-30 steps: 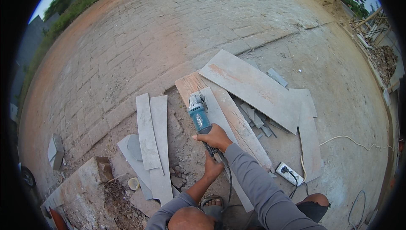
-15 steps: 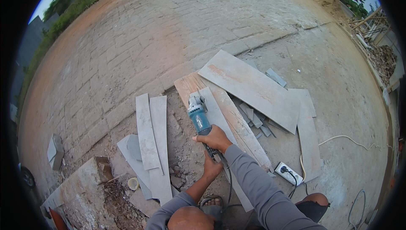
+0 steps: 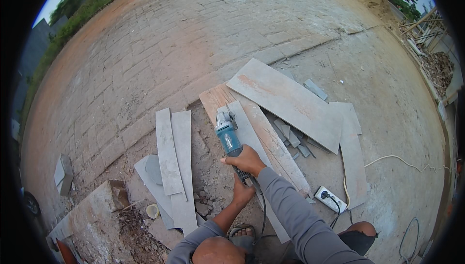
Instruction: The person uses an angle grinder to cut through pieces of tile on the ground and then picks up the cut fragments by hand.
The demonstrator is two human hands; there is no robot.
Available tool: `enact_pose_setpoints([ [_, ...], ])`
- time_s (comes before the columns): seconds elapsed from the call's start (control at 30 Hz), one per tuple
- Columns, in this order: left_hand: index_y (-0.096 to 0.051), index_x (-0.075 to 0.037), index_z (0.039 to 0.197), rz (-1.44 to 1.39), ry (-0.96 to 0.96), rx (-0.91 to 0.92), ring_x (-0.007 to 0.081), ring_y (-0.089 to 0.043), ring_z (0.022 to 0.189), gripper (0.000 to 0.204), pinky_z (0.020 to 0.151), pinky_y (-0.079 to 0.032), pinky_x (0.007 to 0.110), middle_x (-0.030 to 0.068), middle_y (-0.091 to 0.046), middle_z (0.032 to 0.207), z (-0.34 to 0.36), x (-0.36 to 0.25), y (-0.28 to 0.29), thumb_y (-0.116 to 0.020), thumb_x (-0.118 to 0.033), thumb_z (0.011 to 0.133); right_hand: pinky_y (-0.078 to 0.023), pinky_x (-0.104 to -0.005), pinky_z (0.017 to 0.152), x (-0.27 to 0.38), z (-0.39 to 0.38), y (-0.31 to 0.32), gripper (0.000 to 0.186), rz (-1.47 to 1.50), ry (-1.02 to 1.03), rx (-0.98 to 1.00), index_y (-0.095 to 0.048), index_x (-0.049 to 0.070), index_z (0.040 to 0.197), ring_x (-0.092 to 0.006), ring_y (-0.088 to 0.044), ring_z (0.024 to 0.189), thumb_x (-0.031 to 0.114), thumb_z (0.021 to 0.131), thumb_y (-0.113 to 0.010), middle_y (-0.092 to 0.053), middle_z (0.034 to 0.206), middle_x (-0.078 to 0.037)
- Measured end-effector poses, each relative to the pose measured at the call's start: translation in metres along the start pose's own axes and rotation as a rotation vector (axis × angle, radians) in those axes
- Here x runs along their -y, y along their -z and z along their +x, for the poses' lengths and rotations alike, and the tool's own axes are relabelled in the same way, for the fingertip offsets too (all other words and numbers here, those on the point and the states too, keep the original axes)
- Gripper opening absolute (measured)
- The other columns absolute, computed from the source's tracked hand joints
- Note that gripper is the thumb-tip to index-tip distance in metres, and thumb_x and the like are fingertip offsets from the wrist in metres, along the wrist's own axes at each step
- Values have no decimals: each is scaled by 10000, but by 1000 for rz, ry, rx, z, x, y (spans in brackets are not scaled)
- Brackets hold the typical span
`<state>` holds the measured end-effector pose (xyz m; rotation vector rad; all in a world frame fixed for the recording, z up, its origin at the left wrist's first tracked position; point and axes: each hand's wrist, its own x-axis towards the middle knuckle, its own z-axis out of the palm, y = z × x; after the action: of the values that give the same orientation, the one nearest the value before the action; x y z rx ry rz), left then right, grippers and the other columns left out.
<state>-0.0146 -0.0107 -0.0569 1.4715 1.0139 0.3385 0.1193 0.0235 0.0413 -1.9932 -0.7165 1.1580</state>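
A teal angle grinder (image 3: 228, 139) with a silver head lies over a narrow grey tile strip (image 3: 246, 127). Its disc is at the strip's far end. My right hand (image 3: 246, 160) wraps round the grinder's body from the right. Behind it, my left hand (image 3: 241, 192) is closed on the rear of the grinder, near the cord. The strip rests along a worn wooden plank (image 3: 286, 176), and its near end reaches down past my right forearm. Both hands partly hide the grinder's rear half.
Long cut tile strips (image 3: 181, 167) lie to the left. A large tile slab (image 3: 286, 101) leans over broken offcuts (image 3: 293, 138) at right. Nearer me sit a white power strip (image 3: 331, 199) with a black plug and a pale cable (image 3: 397, 157). A concrete block (image 3: 63, 174) stands far left.
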Motion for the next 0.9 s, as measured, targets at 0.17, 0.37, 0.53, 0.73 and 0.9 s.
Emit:
enact_pose_setpoints([
  [0.17, -260, -28, 1360, -3, -9, -7, 313, -527, 1175, 805, 998, -404, 390, 191, -521, 1236, -1, -5, 0, -739, -119, 719, -499, -349, 839, 0, -1, 1, 808, 6, -9, 17, -554, -126, 1130, -319, -650, 942, 440, 629, -841, -636, 1049, -257],
  [0.37, -253, -23, 1362, -59, -19, 5, 299, -529, 1172, 815, 995, -410, 388, 182, -521, 1236, 0, 0, -1, -748, -124, 722, -502, -350, 829, -2, 1, -1, 795, 4, -7, 10, -560, -123, 1123, -314, -652, 933, 435, 631, -841, -641, 1037, -253],
  [0.53, -256, -21, 1361, -57, -22, 1, 296, -531, 1168, 815, 996, -410, 387, 177, -522, 1233, -1, -3, -1, -753, -127, 723, -500, -352, 835, 0, -2, 1, 787, 21, -16, 19, -563, -120, 1121, -314, -652, 936, 430, 632, -841, -643, 1039, -250],
  [0.73, -262, -22, 1362, -44, -17, 0, 293, -523, 1175, 817, 1000, -406, 386, 172, -515, 1242, -1, -2, 0, -754, -124, 717, -496, -355, 847, 4, -5, 3, 800, 19, -15, 16, -559, -127, 1130, -326, -649, 947, 430, 630, -841, -639, 1047, -259],
  [0.9, -272, -27, 1359, -46, -39, -4, 291, -520, 1172, 814, 1001, -402, 386, 168, -515, 1238, 0, -1, -1, -754, -119, 710, -497, -354, 846, 3, -5, 3, 805, 18, -18, 28, -556, -134, 1130, -327, -650, 948, 430, 630, -840, -637, 1046, -264],
])
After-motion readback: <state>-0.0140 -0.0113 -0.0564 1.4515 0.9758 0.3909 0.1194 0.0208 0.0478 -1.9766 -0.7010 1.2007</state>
